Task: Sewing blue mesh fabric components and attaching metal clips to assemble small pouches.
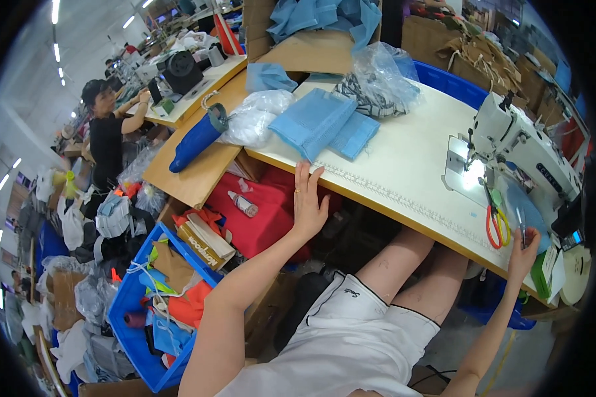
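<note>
My left hand [309,204] is at the table's front edge with its fingers apart, the fingertips by the lower corner of a folded blue mesh fabric piece [313,122]. A second blue piece [354,135] lies partly under it. On the right, my right hand [524,255] is closed around a slim pointed tool [521,228]; its exact kind is hard to make out. Scissors [493,221] with red and yellow handles lie just left of that hand. Beyond them stands a white sewing machine [520,142], its lamp lighting the needle plate [462,169].
A printed ruler strip [397,198] runs along the white table's front. Clear plastic bags [384,76], a white bundle [258,116] and a blue sleeve-like roll [195,140] lie farther back. A blue crate [129,331] of scraps stands lower left. A person [106,135] works at another table.
</note>
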`<action>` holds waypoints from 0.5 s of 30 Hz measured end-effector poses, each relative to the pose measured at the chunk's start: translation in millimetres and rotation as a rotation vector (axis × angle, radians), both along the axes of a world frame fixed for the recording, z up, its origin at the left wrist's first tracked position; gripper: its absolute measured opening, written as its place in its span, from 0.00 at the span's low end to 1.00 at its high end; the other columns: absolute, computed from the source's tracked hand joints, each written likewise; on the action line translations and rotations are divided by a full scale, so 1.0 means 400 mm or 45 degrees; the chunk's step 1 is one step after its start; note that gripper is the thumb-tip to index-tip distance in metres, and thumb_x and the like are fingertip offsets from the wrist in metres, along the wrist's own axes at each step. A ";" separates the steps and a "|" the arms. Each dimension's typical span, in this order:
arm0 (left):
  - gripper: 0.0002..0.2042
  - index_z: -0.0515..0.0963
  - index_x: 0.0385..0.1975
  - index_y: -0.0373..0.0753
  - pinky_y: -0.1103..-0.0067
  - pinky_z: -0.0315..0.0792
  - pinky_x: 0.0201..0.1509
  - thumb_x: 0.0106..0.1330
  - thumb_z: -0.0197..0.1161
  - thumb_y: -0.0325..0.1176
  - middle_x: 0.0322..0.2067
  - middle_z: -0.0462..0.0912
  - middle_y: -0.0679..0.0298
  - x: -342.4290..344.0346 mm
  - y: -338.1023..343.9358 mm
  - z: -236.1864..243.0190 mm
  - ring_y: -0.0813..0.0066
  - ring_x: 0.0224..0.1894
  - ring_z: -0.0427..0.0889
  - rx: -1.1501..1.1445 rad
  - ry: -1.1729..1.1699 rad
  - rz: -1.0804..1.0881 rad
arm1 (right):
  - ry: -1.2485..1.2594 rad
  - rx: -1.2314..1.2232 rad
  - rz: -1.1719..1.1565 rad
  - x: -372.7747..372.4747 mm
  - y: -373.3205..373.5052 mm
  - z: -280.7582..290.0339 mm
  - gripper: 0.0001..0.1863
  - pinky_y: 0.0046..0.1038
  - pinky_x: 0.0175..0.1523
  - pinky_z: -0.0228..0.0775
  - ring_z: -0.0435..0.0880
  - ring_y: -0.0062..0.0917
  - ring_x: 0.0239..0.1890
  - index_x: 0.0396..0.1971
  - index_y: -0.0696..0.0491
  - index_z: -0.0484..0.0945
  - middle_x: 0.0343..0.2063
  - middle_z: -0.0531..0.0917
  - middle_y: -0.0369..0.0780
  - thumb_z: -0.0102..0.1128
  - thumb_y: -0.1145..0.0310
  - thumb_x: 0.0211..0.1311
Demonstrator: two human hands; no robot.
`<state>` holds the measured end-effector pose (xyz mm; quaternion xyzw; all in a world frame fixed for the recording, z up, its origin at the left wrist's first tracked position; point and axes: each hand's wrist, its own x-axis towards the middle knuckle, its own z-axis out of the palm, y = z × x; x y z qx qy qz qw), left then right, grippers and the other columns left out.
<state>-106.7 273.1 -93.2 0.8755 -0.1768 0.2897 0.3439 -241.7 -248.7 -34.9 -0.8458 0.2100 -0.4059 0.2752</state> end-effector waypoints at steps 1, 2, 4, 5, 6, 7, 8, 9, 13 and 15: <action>0.36 0.59 0.64 0.39 0.58 0.51 0.70 0.52 0.61 0.16 0.70 0.45 0.46 0.000 -0.007 -0.007 0.41 0.73 0.41 0.000 0.001 0.016 | 0.001 0.000 0.016 0.012 -0.007 -0.012 0.12 0.27 0.51 0.67 0.75 0.26 0.41 0.41 0.59 0.72 0.37 0.76 0.41 0.61 0.69 0.64; 0.38 0.56 0.66 0.39 0.58 0.50 0.71 0.52 0.60 0.16 0.71 0.42 0.46 -0.007 -0.022 -0.005 0.40 0.73 0.40 -0.026 0.006 0.067 | 0.054 -0.187 0.043 0.014 -0.018 -0.036 0.12 0.30 0.53 0.66 0.76 0.32 0.43 0.43 0.60 0.72 0.39 0.76 0.44 0.58 0.70 0.64; 0.44 0.46 0.71 0.39 0.57 0.46 0.72 0.52 0.59 0.15 0.72 0.34 0.43 -0.029 -0.073 -0.009 0.39 0.73 0.36 -0.100 0.040 0.120 | 0.169 -0.477 0.096 0.010 -0.034 -0.077 0.11 0.34 0.58 0.64 0.74 0.43 0.51 0.45 0.61 0.72 0.47 0.75 0.49 0.52 0.74 0.64; 0.47 0.39 0.72 0.38 0.60 0.43 0.74 0.54 0.60 0.17 0.72 0.30 0.43 -0.047 -0.100 -0.029 0.39 0.73 0.36 -0.249 0.155 0.114 | 0.160 -0.474 0.113 0.014 -0.027 -0.084 0.11 0.34 0.58 0.64 0.74 0.43 0.51 0.45 0.61 0.72 0.47 0.75 0.49 0.52 0.74 0.64; 0.48 0.36 0.72 0.37 0.62 0.42 0.74 0.55 0.61 0.18 0.71 0.29 0.40 -0.075 -0.137 -0.031 0.40 0.73 0.35 -0.413 0.245 0.027 | 0.154 -0.465 0.080 0.011 -0.014 -0.086 0.11 0.33 0.57 0.64 0.74 0.41 0.51 0.45 0.61 0.72 0.47 0.75 0.48 0.51 0.74 0.66; 0.46 0.36 0.72 0.35 0.60 0.45 0.73 0.58 0.62 0.22 0.70 0.27 0.36 -0.107 -0.162 -0.070 0.34 0.72 0.39 -0.346 0.255 -0.023 | 0.147 -0.455 0.047 0.012 0.003 -0.082 0.10 0.32 0.57 0.65 0.74 0.40 0.51 0.45 0.61 0.73 0.48 0.74 0.47 0.49 0.73 0.68; 0.44 0.37 0.72 0.35 0.60 0.45 0.73 0.62 0.61 0.31 0.70 0.29 0.35 -0.146 -0.187 -0.128 0.35 0.72 0.38 -0.351 0.379 -0.203 | 0.142 -0.407 0.059 0.013 0.017 -0.069 0.09 0.32 0.58 0.64 0.74 0.40 0.51 0.44 0.60 0.73 0.48 0.74 0.46 0.49 0.72 0.69; 0.43 0.38 0.72 0.35 0.59 0.44 0.73 0.65 0.60 0.40 0.70 0.32 0.34 -0.208 -0.220 -0.215 0.36 0.72 0.38 -0.094 0.512 -0.232 | 0.138 -0.403 0.061 0.016 0.027 -0.064 0.09 0.32 0.58 0.64 0.74 0.40 0.51 0.44 0.60 0.73 0.48 0.74 0.46 0.49 0.72 0.69; 0.44 0.38 0.73 0.38 0.56 0.45 0.72 0.67 0.57 0.51 0.71 0.39 0.41 -0.325 -0.293 -0.222 0.46 0.74 0.42 0.228 0.910 -0.565 | 0.167 -0.362 0.027 0.010 0.020 -0.062 0.09 0.33 0.60 0.64 0.73 0.42 0.53 0.44 0.61 0.73 0.49 0.74 0.47 0.50 0.74 0.68; 0.46 0.37 0.72 0.37 0.66 0.44 0.74 0.66 0.58 0.52 0.72 0.41 0.43 -0.265 -0.291 -0.223 0.45 0.74 0.41 0.096 1.221 -0.778 | 0.162 -0.333 0.052 0.023 0.028 -0.066 0.10 0.32 0.60 0.64 0.74 0.41 0.53 0.45 0.61 0.73 0.49 0.74 0.48 0.50 0.73 0.68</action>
